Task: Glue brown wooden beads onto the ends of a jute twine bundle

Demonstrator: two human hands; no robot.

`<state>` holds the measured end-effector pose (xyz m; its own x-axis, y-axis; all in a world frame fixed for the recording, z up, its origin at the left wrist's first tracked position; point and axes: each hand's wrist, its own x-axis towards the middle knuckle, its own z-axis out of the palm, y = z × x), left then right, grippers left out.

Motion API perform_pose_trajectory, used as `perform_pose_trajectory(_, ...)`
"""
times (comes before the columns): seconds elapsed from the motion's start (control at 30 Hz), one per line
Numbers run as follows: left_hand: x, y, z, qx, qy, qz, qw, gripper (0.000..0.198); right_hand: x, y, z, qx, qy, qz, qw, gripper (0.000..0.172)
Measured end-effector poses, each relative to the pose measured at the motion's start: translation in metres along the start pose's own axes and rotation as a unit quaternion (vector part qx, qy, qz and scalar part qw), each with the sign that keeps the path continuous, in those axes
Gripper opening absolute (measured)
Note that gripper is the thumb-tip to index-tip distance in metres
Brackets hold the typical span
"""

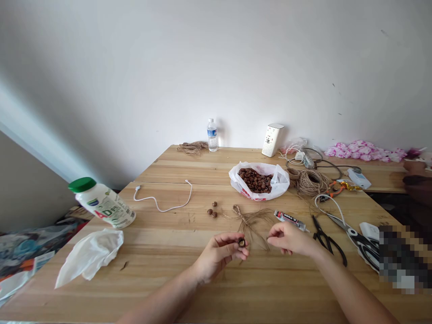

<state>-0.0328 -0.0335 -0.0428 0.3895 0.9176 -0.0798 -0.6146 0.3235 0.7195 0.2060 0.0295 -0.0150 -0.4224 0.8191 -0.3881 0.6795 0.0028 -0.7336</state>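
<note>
Head cam: brown shell (241,243) in the left hand (218,256), right hand (290,238) close by

So the left hand has its thumb and fingers closed around that little shell, cut or broken side showing, with a pale patch inside. It's up over the near-middle part of the wooden table (168,288). The right hand is a short way off to the right, fingers curled in and tips bunched near the thumb. Can't tell if there's anything thin pinched in there, too small to make out.

Just beyond the two hands there's a twine bundle (245,219) with a loop at the top and loose strands fanned out. A tube marked B-7000 (286,218) lies right behind the right hand, partly covered by it. Three brown nuts (214,214) sit in a little cluster left of the twine.

Further back is a white plastic bag (281,181), open, loaded with more of the brown ones, and a twine roll (313,182) right next to it. Black-handled pliers (320,231) and scissors (353,232) lie off to the right. Over on the left: a green-capped white bottle (106,204), a crumpled white sheet (92,254) and a white cable (167,209).
</note>
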Motion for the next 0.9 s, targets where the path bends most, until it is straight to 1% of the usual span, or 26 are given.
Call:
perform_pose_trajectory(0.07, 0.001, 0.001, 0.000, -0.025, 0.012, -0.025, 0.999, 0.024, 0.004, 0.019, -0.009, -0.038, -0.025, 0.055, 0.997, 0.016)
perform_pose_trajectory(0.17, 0.001, 0.001, 0.001, -0.042, 0.036, -0.052, 0.997, 0.025, 0.005, 0.032, -0.013, -0.112, -0.002, 0.092, 0.989, 0.013)
perform_pose_trajectory(0.23, 0.001, 0.002, 0.000, -0.047, 0.053, -0.055, 0.996, 0.025, 0.004, 0.031, -0.014, -0.160, 0.020, 0.102, 0.982, 0.012)
perform_pose_trajectory(0.3, 0.001, 0.004, -0.001, -0.050, 0.065, -0.048, 0.996, 0.026, 0.001, 0.023, -0.016, -0.197, 0.036, 0.113, 0.973, 0.016)
perform_pose_trajectory(0.4, 0.002, 0.006, -0.005, -0.048, 0.077, -0.029, 0.995, 0.028, -0.007, 0.011, -0.024, -0.223, 0.053, 0.138, 0.964, 0.019)
perform_pose_trajectory(0.43, 0.002, 0.007, -0.006, -0.047, 0.082, -0.024, 0.995, 0.029, -0.010, 0.009, -0.028, -0.233, 0.058, 0.132, 0.962, 0.019)
perform_pose_trajectory(0.5, 0.003, 0.007, -0.008, -0.045, 0.092, -0.019, 0.995, 0.031, -0.013, 0.006, -0.038, -0.273, 0.092, 0.081, 0.954, 0.020)
perform_pose_trajectory(0.57, 0.004, 0.006, -0.010, -0.040, 0.096, -0.019, 0.994, 0.032, -0.013, 0.006, -0.048, -0.338, 0.147, 0.007, 0.929, 0.018)
perform_pose_trajectory(0.6, 0.004, 0.005, -0.010, -0.038, 0.096, -0.020, 0.994, 0.033, -0.011, 0.006, -0.052, -0.370, 0.164, -0.013, 0.915, 0.016)
perform_pose_trajectory(0.63, 0.005, 0.004, -0.010, -0.035, 0.096, -0.021, 0.995, 0.033, -0.007, 0.007, -0.054, -0.393, 0.167, -0.011, 0.904, 0.018)
perform_pose_trajectory(0.67, 0.005, 0.003, -0.010, -0.032, 0.095, -0.022, 0.995, 0.033, -0.003, 0.009, -0.056, -0.409, 0.156, 0.004, 0.899, 0.026)
perform_pose_trajectory(0.7, 0.005, 0.003, -0.009, -0.030, 0.095, -0.022, 0.995, 0.033, 0.002, 0.010, -0.056, -0.417, 0.139, 0.027, 0.898, 0.032)
perform_pose_trajectory(0.73, 0.005, 0.003, -0.009, -0.028, 0.093, -0.021, 0.995, 0.033, 0.006, 0.011, -0.056, -0.420, 0.125, 0.050, 0.898, 0.034)
perform_pose_trajectory(0.8, 0.005, 0.004, -0.007, -0.024, 0.089, -0.019, 0.996, 0.032, 0.011, 0.011, -0.058, -0.415, 0.122, 0.072, 0.899, 0.025)
perform_pose_trajectory(0.87, 0.005, 0.005, -0.005, -0.023, 0.078, -0.020, 0.997, 0.033, 0.009, 0.008, -0.063, -0.416, 0.145, 0.076, 0.895, 0.016)
perform_pose_trajectory(0.9, 0.005, 0.006, -0.004, -0.024, 0.071, -0.021, 0.997, 0.033, 0.005, 0.005, -0.066, -0.411, 0.169, 0.074, 0.893, 0.014)
